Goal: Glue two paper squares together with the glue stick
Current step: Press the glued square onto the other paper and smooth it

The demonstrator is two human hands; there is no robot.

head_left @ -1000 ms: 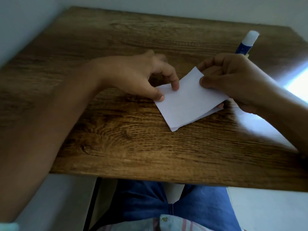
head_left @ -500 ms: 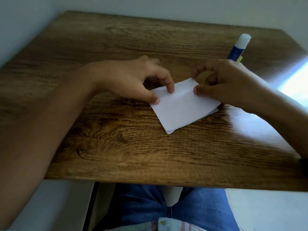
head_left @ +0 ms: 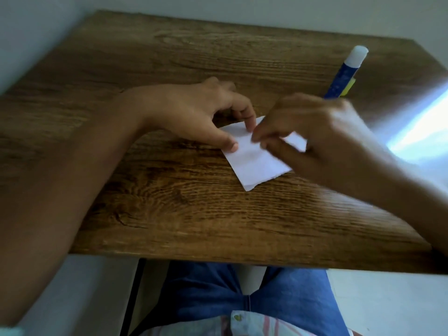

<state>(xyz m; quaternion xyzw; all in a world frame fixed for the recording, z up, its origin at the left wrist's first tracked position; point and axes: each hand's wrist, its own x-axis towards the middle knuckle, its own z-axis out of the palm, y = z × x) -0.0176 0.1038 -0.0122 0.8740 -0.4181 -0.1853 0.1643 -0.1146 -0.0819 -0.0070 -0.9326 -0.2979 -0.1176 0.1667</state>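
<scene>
Two white paper squares (head_left: 257,163) lie stacked flat near the middle of a wooden table (head_left: 169,202), turned so a corner points toward the person. The sheets are thin and matte; at the near corner the lower sheet's edge peeks out a little under the upper one, so the stack is not quite aligned. The table top is dark brown with a strong, wavy grain and a faint sheen.

The left hand (head_left: 201,115) rests over the stack's left corner, fingers bent, with thumb tip and one fingertip pressing down on the paper's left and far edges. The right hand (head_left: 312,137) is smeared by motion blur; it lies across the right half of the paper with fingers curled toward the left hand's fingertip. Whether it pinches the sheet or only presses on it cannot be told through the blur.

The glue stick (head_left: 345,73), a slim cylinder with a blue body, a yellow patch and a rounded white cap, lies on the table behind the right hand, well apart from the paper. Blue denim trousers (head_left: 242,294) show below the table's near edge.
</scene>
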